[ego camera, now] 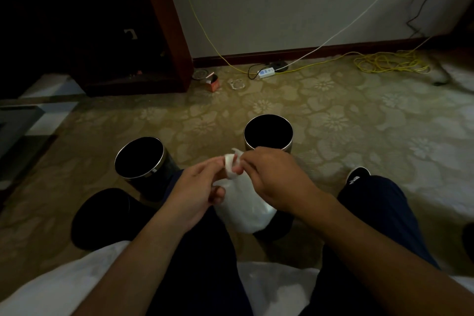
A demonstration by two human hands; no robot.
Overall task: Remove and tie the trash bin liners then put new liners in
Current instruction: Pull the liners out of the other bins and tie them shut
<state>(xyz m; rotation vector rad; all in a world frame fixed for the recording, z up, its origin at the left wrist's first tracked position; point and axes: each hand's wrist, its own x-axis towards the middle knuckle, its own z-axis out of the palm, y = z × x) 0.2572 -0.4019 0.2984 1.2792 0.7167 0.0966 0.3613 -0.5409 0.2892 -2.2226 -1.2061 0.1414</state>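
Floor is a beige floral-pattern carpet (pixel 333 115) meeting a white wall (pixel 282 2) with a dark baseboard (pixel 307 51). A power strip (pixel 266 72) and a coiled yellow cable (pixel 389 61) lie near the wall. Two round, open-topped metal bins, the left bin (pixel 139 158) and the right bin (pixel 268 132), stand apart on the carpet. The white liner bag (pixel 243 205) is held between the person's knees, on the near side of both bins, with both hands curled on its twisted neck: the left hand (pixel 195 187) pinches it from the left, and the right hand (pixel 277 177) pinches its loose top end.
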